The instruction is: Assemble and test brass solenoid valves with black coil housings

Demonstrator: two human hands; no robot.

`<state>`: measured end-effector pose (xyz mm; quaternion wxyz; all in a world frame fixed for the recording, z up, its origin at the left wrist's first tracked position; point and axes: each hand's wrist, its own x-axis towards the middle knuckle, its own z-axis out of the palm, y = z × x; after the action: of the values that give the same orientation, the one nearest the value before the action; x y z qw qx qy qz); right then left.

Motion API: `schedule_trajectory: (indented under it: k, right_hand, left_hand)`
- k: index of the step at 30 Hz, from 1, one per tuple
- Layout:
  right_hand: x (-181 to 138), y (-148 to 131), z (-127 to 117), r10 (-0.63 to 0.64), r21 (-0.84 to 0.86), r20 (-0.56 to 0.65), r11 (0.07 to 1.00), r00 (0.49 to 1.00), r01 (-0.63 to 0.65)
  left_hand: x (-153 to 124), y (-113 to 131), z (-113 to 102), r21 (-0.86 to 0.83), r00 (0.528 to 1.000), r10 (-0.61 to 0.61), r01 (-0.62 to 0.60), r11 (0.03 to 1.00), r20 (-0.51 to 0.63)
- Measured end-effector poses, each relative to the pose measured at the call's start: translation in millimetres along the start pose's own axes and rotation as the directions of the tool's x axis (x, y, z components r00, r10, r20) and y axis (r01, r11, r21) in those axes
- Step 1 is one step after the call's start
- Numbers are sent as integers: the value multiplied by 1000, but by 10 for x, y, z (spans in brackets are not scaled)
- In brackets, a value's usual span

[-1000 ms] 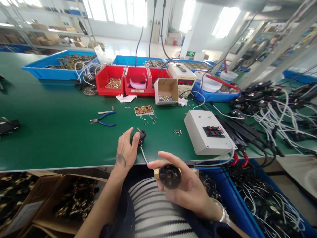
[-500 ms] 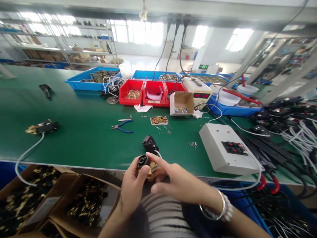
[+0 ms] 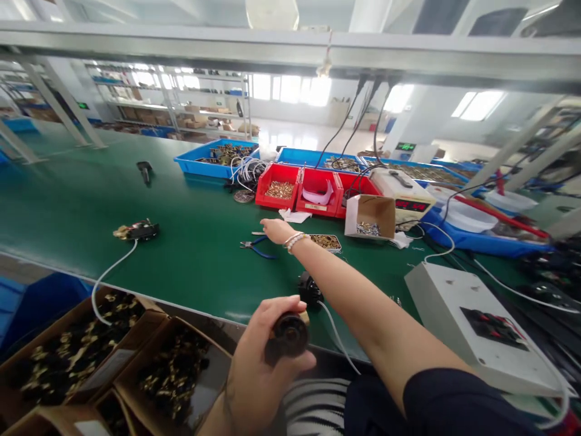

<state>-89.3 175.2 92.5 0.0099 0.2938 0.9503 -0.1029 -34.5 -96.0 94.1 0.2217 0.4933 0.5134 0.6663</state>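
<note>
Gripping a round black part (image 3: 289,334) with a brass body, my left hand (image 3: 258,363) is closed around it low in the view, just past the near edge of the green table (image 3: 91,206). A white cable (image 3: 334,334) runs from that part up to a small black connector (image 3: 310,289) lying on the table, partly hidden behind my right forearm. To the left, below the table edge, I see open cardboard boxes (image 3: 113,357) full of dark and brass pieces. My right arm stretches out across the table, and my right hand (image 3: 275,230) sits flat and open-fingered, close to the blue-handled pliers (image 3: 255,247); I cannot tell whether it touches them. Just to the right of my wrist lies a small tray of brass bits (image 3: 327,242), and near the right edge stands a white box with red and black terminals (image 3: 472,321). Farther out I see a small cardboard box of screws (image 3: 370,216), then three red bins (image 3: 313,189) in a row. Behind those are blue trays (image 3: 213,162) and a white meter with a red display (image 3: 403,195).
</note>
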Motion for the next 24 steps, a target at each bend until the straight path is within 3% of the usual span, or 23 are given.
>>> schedule_trajectory:
  k: [6, 13, 16, 20, 24]
  right_hand:
    - [159, 19, 160, 39, -161, 156, 987, 987, -14]
    - [119, 33, 152, 52, -126, 171, 992, 984, -31]
    - [53, 20, 118, 69, -27, 110, 997, 992, -66]
    - [-102, 22, -79, 109, 206, -88, 974, 990, -89]
    - [-644, 77, -417, 128, 495, -214, 869, 968, -5]
  left_hand:
    - [53, 50, -74, -24, 997, 37, -35, 999, 73]
    - [64, 82, -48, -49, 992, 66, -61, 997, 108]
    - [59, 85, -32, -56, 990, 72, -65, 996, 123]
    - [37, 98, -28, -78, 988, 61, -50, 996, 141]
    - [27, 102, -24, -124, 983, 50, -28, 992, 178]
